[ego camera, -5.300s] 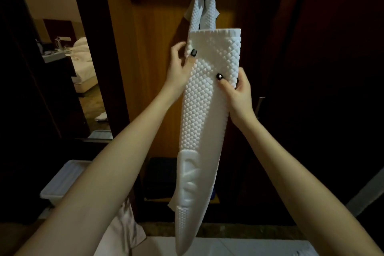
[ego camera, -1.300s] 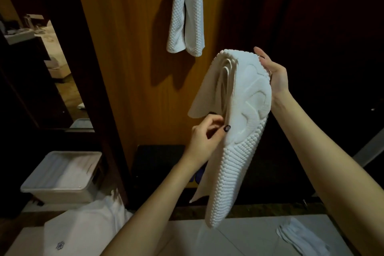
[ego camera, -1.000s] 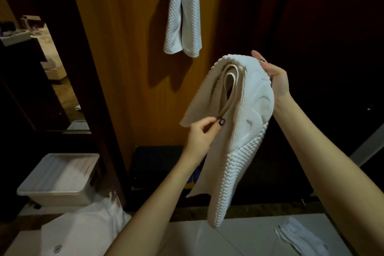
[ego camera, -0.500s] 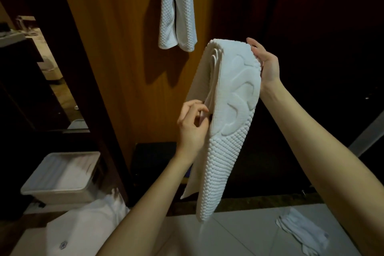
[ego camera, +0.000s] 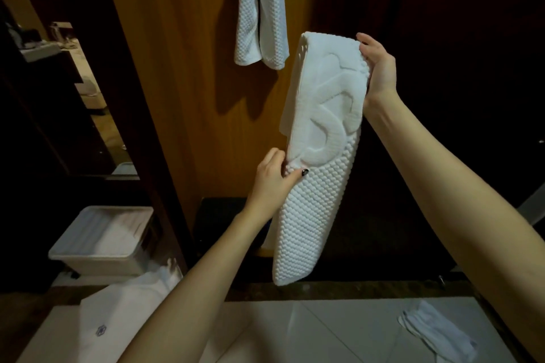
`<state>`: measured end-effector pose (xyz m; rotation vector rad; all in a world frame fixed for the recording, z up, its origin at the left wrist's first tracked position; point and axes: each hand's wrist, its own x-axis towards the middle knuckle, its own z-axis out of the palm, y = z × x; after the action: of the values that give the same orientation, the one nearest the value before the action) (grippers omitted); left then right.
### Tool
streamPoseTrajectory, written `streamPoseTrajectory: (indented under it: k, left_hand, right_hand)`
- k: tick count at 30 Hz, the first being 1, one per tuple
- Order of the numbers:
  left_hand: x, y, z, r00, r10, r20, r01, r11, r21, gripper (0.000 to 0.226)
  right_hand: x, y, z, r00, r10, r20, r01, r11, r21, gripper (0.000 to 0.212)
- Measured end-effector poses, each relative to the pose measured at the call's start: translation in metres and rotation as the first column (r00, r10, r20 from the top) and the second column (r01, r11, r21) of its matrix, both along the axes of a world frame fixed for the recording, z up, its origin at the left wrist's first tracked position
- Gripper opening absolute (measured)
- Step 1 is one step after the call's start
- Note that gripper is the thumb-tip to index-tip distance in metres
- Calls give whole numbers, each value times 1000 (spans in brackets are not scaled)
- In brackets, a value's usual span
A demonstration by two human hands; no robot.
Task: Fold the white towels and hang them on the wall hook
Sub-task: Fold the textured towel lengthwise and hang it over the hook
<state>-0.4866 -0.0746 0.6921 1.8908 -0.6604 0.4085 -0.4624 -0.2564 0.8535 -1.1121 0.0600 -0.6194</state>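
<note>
- right hand (ego camera: 379, 68) grips the top edge of the folded towel (ego camera: 321, 150), fingers wrapped over the upper right corner, closed on it
- left hand (ego camera: 272, 180) pinches the towel's left edge about midway down, thumb on the front face, fingers behind; closed on the stacked layers
- towel hangs in the air between both hands, long axis near vertical, top tilted slightly right; folded into a long narrow strip, layers visible along the left edge, raised pattern on the upper half, bumpy weave below
- hanging towel (ego camera: 261, 9) is already on the wall, up and left of the held one, draped in two halves; the hook itself is out of frame at the top
- key relation: hook lies above and to the left of the grip; top of the held strip sits below the hanging towel's lower ends; the right hand holds the end that is nearer the hook, so I judge it leads the lift
- wooden panel (ego camera: 182, 68) behind both towels
- plastic bin (ego camera: 103, 244) lower left on the floor, pale folded fabric inside, can't tell what exactly
- white cloth with a small logo (ego camera: 118, 327) lies just beside the bin
- small crumpled cloth (ego camera: 436, 330) on the tiled floor (ego camera: 324, 330), lower right, well apart from the hands
</note>
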Motion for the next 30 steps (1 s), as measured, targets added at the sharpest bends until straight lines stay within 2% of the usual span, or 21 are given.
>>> streamPoseTrajectory:
  k: [2, 5, 7, 9, 11, 13, 15, 18, 20, 22, 24, 30]
  left_hand:
    - [9, 3, 2, 994, -9, -106, 0, 996, -85, 29]
    - [24, 16, 15, 923, -223, -314, 112, 935, -336, 21]
    - [36, 31, 33, 834, -397, -383, 203, 866, -456, 40]
    - [52, 46, 55, 707, -522, -477, 296, 831, -472, 57]
    - [69, 58, 83, 656, -522, -545, 382, 853, -356, 54]
    - [83, 66, 106, 658, -488, -573, 456, 864, -213, 33]
    - [95, 70, 121, 681, -431, -592, 488, 870, -72, 32]
    - [113, 72, 131, 746, -351, -566, 507, 851, 140, 31]
    - [132, 72, 146, 797, -336, -503, 489, 847, 210, 32]
    - [154, 76, 171, 821, -354, -447, 470, 864, 180, 37]
    - [178, 86, 199, 808, -402, -431, 479, 874, 83, 39]
    - [264, 110, 258, 847, -435, -307, 426, 899, -99, 48]
  right_hand:
    - [0, -1, 3, 1000, 11, 15, -11, 1000, 19, 34]
    - [0, -9, 5, 997, 70, 39, -73, 994, 86, 37]
    - [0, -13, 11, 994, 99, 56, -105, 987, 119, 42]
    - [1, -15, 17, 991, 117, 69, -124, 985, 116, 50]
    - [5, -17, 25, 984, 156, 89, -168, 975, 147, 61]
    - [10, -20, 34, 966, 222, 131, -248, 939, 240, 65]
    - [15, -23, 43, 945, 264, 193, -314, 898, 309, 65]
    - [27, -21, 59, 927, 273, 257, -339, 902, 267, 61]
    - [42, -19, 73, 935, 241, 262, -295, 936, 192, 58]
    - [59, -18, 92, 956, 171, 236, -199, 975, 99, 53]
    - [76, -20, 110, 972, 80, 222, -89, 996, 31, 46]
    - [136, -28, 141, 975, -14, 223, 60, 978, -198, 33]
